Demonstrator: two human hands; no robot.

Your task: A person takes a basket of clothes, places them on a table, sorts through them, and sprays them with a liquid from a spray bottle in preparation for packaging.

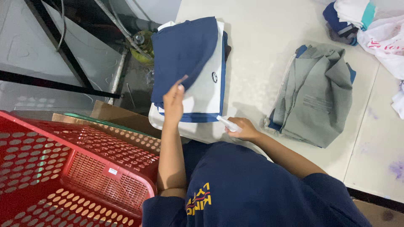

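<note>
white table, stacked with folded navy-and-white shirts, folded grey garment pile placed alongside, crumpled clothes heap dumped at far corner

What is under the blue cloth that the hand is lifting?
Under the blue cloth, lifted by the left hand, lies a white folded garment with blue edges. More folded layers sit below, but they are covered, so their kind cannot be told.

Red basket at 8 o'clock runs off the left and bottom edges, so no idea what's inside. Clothes pile at 1 o'clock is cropped by the top edge. The right hand covers most of a small white thing, can't tell what.
</note>
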